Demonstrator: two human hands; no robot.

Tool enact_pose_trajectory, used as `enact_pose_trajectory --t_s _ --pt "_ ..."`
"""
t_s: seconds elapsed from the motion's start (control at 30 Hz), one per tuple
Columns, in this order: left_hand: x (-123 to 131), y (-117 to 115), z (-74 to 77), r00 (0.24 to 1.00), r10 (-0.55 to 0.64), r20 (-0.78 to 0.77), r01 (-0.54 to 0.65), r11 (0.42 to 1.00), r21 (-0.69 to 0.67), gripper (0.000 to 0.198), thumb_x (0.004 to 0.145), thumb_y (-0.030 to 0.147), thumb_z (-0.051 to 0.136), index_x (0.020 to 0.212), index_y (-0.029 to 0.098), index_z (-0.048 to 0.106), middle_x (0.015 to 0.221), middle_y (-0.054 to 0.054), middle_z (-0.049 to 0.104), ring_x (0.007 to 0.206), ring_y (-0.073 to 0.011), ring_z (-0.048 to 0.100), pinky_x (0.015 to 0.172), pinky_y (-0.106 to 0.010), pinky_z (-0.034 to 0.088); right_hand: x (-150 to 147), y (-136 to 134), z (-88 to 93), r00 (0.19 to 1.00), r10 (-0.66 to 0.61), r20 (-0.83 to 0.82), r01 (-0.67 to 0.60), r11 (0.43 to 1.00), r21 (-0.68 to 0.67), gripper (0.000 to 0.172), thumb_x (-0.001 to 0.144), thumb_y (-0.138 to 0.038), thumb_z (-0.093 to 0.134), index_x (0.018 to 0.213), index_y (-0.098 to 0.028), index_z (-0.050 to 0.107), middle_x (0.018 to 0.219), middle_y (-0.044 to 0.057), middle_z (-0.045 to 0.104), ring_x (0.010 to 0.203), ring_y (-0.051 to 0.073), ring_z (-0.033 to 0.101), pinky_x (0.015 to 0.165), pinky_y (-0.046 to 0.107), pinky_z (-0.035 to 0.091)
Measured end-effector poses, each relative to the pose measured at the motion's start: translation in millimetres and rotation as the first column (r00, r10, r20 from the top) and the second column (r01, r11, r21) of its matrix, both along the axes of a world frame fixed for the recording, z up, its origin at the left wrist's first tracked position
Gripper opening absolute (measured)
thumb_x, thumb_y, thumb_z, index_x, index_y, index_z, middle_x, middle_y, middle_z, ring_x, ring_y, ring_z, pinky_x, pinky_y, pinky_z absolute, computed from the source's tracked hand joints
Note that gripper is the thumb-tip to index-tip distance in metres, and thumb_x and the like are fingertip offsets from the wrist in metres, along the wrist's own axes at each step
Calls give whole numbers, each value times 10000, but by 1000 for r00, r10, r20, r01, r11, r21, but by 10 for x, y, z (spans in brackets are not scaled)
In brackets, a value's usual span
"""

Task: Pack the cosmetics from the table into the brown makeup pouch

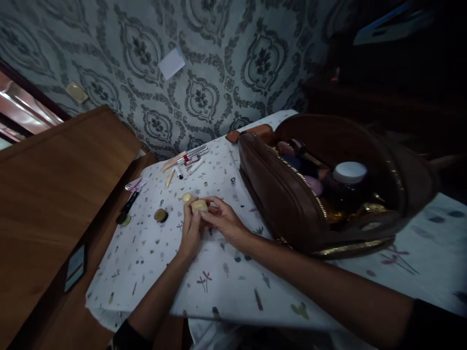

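Both my hands meet over the patterned white cloth and hold a small round cream-coloured container between them. My left hand grips it from below with curled fingers. My right hand pinches its top from the right. A second small cream piece lies just beyond my fingers. A dark round pot sits on the cloth to the left.
An open brown cosmetic bag stands at the right, holding a white-capped jar and other items. Tubes and sticks lie at the cloth's far edge, pens at its left. A wooden cabinet flanks the left; patterned wallpaper is behind.
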State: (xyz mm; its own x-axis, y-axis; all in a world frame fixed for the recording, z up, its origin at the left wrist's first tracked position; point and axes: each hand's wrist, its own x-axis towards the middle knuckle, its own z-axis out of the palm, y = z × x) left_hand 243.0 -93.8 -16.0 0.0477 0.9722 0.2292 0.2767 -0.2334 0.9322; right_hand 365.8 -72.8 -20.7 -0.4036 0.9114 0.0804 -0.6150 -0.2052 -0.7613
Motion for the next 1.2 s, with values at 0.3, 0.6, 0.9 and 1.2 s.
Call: enact_pose_trajectory --t_s 0.3,0.6,0.9,1.2 --pt "-115 10 129 999 -13 -35 18 991 136 345 941 445 595 1192 213 551 1121 -55 620 1028 -193 594 922 -316 476 19 1 4 997 44 66 -44 999 2 578 757 -637 692 1131 -225 535 979 28 642 726 135 615 564 242 521" --pt "-234 -13 55 961 92 -262 -13 957 288 398 862 305 686 1211 205 523 1152 -81 611 1043 -225 604 905 -352 492 56 49 -33 937 -169 305 131 981 141 496 725 -581 747 975 -167 637 746 -10 576 544 92 449 483 229 363" --pt "-260 -32 119 963 59 -263 -15 986 166 319 937 472 564 1087 192 547 942 -29 619 829 -172 562 781 -294 459 54 10 -37 943 -145 301 109 985 133 440 780 -532 715 995 -152 655 801 15 622 658 114 532 621 255 453" --pt "-239 -24 97 985 43 -169 -40 999 21 466 980 634 339 959 209 529 684 20 568 625 -150 525 609 -285 401 43 26 -60 949 -127 290 101 990 101 499 735 -545 756 1034 -158 658 864 34 664 705 129 591 648 265 502"
